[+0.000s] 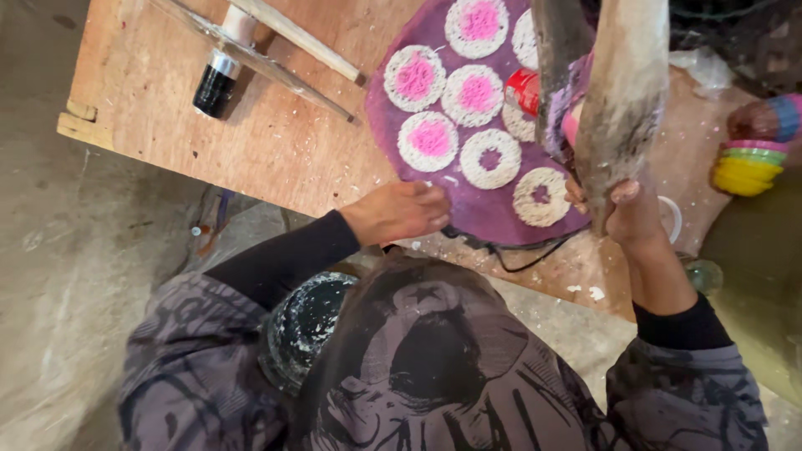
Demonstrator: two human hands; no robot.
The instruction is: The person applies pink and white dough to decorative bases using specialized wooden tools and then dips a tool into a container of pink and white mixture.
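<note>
So we're looking straight down from the head camera at a plywood table (167, 92) with a round purple cloth (501, 209) spread on it. Our left hand (399, 213) lies at the near edge of that cloth, palm down, fingers loosely curled together and touching the fabric, not clamped on anything we can make out. That arm comes in from the lower left in a black sleeve (280, 259), bent at the wrist.

Our right hand (631, 213) is up on the other side, wrapped around the lower end of a long grubby cone-shaped bag (622, 92) that stands nearly upright over the right part of the cloth. The thumb presses against the bag's narrow tip, and that tip sits just beside the nearest white ring (541, 196). The forearm rises steeply from the lower right.

On the cloth we've got rings of white stringy stuff: some filled pink in the middle (415, 77), two with the centre open (490, 159). A red can (522, 90) sits on the cloth beside the bag.

Far right, someone else's hand (752, 121) rests on a stack of coloured bowls (743, 167). At the top left lies a black and white tube (219, 75) under some wooden sticks (292, 33). A black cable (518, 255) trails off the table's near edge.
</note>
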